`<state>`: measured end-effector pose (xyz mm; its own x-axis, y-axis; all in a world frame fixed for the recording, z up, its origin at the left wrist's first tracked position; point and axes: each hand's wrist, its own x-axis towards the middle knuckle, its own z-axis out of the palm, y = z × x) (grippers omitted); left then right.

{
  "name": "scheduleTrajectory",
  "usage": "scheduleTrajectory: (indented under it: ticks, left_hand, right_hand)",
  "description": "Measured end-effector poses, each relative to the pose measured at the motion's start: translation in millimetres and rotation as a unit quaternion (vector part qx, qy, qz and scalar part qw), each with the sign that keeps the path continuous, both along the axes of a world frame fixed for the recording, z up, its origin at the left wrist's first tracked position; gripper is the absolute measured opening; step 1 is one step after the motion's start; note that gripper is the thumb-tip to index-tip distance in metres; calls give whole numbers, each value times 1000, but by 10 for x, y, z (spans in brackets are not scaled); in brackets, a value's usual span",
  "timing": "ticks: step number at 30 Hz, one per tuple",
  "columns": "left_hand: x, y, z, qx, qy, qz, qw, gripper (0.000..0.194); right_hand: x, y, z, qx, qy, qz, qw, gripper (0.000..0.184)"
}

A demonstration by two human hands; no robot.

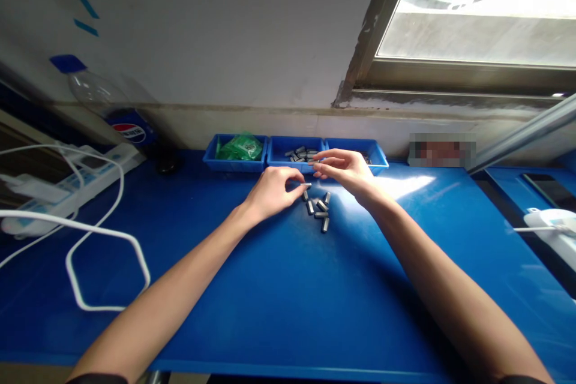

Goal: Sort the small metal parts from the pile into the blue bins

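Note:
My left hand [279, 192] is closed in a pinch on a small silver metal hex standoff [307, 185], just above the blue table. My right hand [346, 171] reaches over the front of the middle blue bin [297, 165]. Its thumb and forefinger are pinched together, and whatever is between them is too small to make out. Several similar metal standoffs [321, 206] lie scattered on the table below both hands. More metal pieces [302, 153] lie inside the middle bin.
A left bin [211, 163] contains a green plastic bag [242, 146]; a right bin [380, 150] is partly behind my right hand. At the left are a cola bottle [130, 126], a power strip [27, 216] and white cables [144, 264]. A phone [551, 189] lies far right.

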<state>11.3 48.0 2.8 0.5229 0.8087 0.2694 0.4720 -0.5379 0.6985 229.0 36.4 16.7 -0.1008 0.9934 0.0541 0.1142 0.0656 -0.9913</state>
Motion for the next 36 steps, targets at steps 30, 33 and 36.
scheduleTrajectory:
  ticks: [30,33,36]
  left_hand:
    - [-38,45,15,48,-28,4,998,19]
    - [-6,29,54,2,-124,44,991,14]
    - [22,34,73,-84,-202,64,974,23]
  right_hand:
    - [19,19,11,-40,24,-14,999,27]
    - [11,18,0,-40,16,-7,999,26]
    - [7,10,-2,-43,10,2,999,28]
